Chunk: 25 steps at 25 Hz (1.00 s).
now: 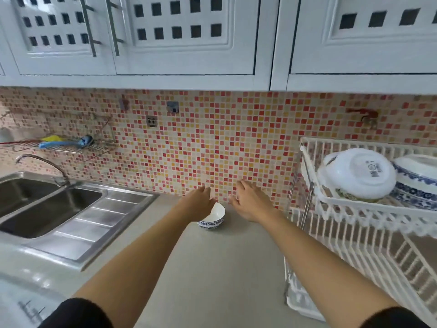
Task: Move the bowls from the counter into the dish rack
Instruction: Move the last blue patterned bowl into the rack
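A small white bowl [214, 220] with a blue patterned band stands upright on the grey counter [212, 268] near the tiled wall. My left hand [197, 203] hovers over the bowl's left rim, fingers spread, holding nothing. To the right of the bowl and a little apart from it, my right hand [249, 201] is also open. At the right stands the white two-tier dish rack [354, 210]. Its upper tier holds a white bowl [359, 175] turned on its side and a blue-patterned bowl [418, 183] beside it.
A steel double sink [47, 207] with a tap [42, 165] and a ribbed drainboard [99, 223] takes up the left. A wire wall shelf [71, 146] carries blue and yellow items. White cabinets [184, 36] hang overhead. The rack's lower tier [369, 256] has bare slats.
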Motion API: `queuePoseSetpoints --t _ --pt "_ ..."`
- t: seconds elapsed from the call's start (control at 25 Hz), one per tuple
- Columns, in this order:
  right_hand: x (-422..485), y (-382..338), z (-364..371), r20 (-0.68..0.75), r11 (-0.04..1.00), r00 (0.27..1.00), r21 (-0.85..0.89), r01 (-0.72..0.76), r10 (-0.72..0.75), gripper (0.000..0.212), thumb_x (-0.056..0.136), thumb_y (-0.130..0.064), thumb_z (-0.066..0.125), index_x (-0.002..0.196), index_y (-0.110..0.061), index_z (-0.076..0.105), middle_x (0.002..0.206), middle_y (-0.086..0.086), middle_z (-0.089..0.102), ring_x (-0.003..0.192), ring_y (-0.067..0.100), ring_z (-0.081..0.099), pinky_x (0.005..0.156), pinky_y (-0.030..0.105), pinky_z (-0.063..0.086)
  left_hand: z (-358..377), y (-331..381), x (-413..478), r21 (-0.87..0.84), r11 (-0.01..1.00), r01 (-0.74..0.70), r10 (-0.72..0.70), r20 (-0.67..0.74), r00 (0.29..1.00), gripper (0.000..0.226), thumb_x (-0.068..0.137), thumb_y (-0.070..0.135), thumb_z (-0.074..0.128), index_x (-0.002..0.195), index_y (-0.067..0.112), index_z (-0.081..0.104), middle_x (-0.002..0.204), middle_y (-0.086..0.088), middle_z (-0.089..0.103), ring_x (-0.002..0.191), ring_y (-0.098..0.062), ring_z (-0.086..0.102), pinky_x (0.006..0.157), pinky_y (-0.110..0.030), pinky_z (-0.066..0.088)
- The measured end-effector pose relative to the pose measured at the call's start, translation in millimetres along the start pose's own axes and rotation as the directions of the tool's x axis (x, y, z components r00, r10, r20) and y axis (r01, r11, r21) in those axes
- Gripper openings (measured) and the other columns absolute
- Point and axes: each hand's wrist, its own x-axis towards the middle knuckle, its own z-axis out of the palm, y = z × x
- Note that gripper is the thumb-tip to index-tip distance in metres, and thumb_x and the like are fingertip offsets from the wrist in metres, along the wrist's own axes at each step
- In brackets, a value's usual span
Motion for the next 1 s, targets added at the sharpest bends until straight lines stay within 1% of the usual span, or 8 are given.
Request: queuePoseSetpoints --t 0.16,0.24,0.4,0.6,0.76,0.84,0.92,1.0 --pt "28.9 6.8 75.7 0.083 0.994 0.991 -0.024 -0.108 0.109 0.063 0.099 -0.045 0.027 0.149 -0.007 0.019 0.158 0.013 0.019 0.148 0.029 0.012 0.121 0.045 0.012 54.0 -36.6 22.6 -0.073 0.99 0.122 -0.118 0.055 0.991 0.053 0.101 0.031 0.031 0.147 0.005 0.026 0.153 -0.014 0.034 0.138 -0.032 0.037 0.113 -0.043 0.032" --pt "51.7 14.7 113.3 0.114 0.984 0.978 -0.026 -0.176 0.177 0.063 0.098 -0.047 0.026 0.147 -0.007 0.023 0.158 0.013 0.021 0.147 0.029 0.014 0.12 0.045 0.013 78.4 -54.7 38.3 -0.072 0.983 0.168 -0.161 0.089 0.983 0.052 0.101 0.028 0.03 0.147 0.003 0.027 0.152 -0.016 0.034 0.137 -0.033 0.037 0.113 -0.043 0.032" --pt "105.4 29.4 169.9 0.156 0.943 0.936 0.064 -0.327 0.315 0.064 0.098 -0.046 0.03 0.145 -0.004 0.027 0.154 0.015 0.03 0.141 0.03 0.028 0.117 0.042 0.025 126.2 -92.7 89.6 -0.141 0.94 0.31 -0.287 0.162 0.944 0.056 0.101 0.032 0.03 0.148 0.005 0.02 0.153 -0.016 0.032 0.138 -0.033 0.036 0.113 -0.043 0.032" --pt "161.0 40.2 227.6 0.264 0.894 0.897 0.188 -0.407 0.353 0.066 0.097 -0.047 0.031 0.147 -0.005 0.023 0.15 0.014 0.035 0.132 0.032 0.043 0.1 0.04 0.042 170.7 -112.8 152.1 -0.192 0.911 0.366 -0.323 0.222 0.92 0.053 0.101 0.029 0.031 0.145 0.0 0.021 0.148 -0.021 0.035 0.132 -0.037 0.042 0.106 -0.042 0.036" --pt "192.2 42.2 266.6 0.348 0.842 0.853 0.243 -0.482 0.388 0.072 0.096 -0.049 0.034 0.149 -0.003 0.016 0.15 0.016 0.035 0.129 0.034 0.046 0.099 0.04 0.043 204.3 -115.3 189.8 -0.3 0.842 0.449 -0.385 0.249 0.889 0.057 0.1 0.03 0.032 0.147 0.001 0.016 0.15 -0.02 0.033 0.131 -0.038 0.043 0.108 -0.045 0.037" --pt "201.0 39.9 277.8 0.392 0.791 0.816 0.278 -0.544 0.424 0.068 0.096 -0.042 0.039 0.146 0.001 0.02 0.144 0.019 0.042 0.126 0.035 0.049 0.097 0.038 0.043 215.4 -115.0 200.9 -0.31 0.815 0.489 -0.416 0.274 0.867 0.06 0.101 0.031 0.031 0.149 0.002 0.011 0.153 -0.019 0.03 0.132 -0.037 0.042 0.109 -0.044 0.037" --pt "209.3 39.3 286.3 0.441 0.741 0.786 0.322 -0.589 0.433 0.054 0.096 -0.029 0.042 0.137 0.003 0.03 0.133 0.022 0.052 0.118 0.036 0.054 0.09 0.034 0.044 222.1 -114.2 210.4 -0.321 0.787 0.527 -0.446 0.294 0.845 0.064 0.101 0.032 0.031 0.15 0.003 0.003 0.153 -0.018 0.03 0.133 -0.035 0.042 0.108 -0.042 0.036" --pt "214.3 40.5 292.3 0.464 0.701 0.773 0.367 -0.612 0.432 0.042 0.094 -0.019 0.042 0.13 0.002 0.037 0.126 0.022 0.056 0.111 0.037 0.057 0.085 0.033 0.045 225.8 -113.4 217.9 -0.325 0.772 0.547 -0.471 0.286 0.835 0.066 0.1 0.027 0.034 0.151 0.003 0.0 0.15 -0.019 0.033 0.13 -0.035 0.045 0.105 -0.041 0.038"
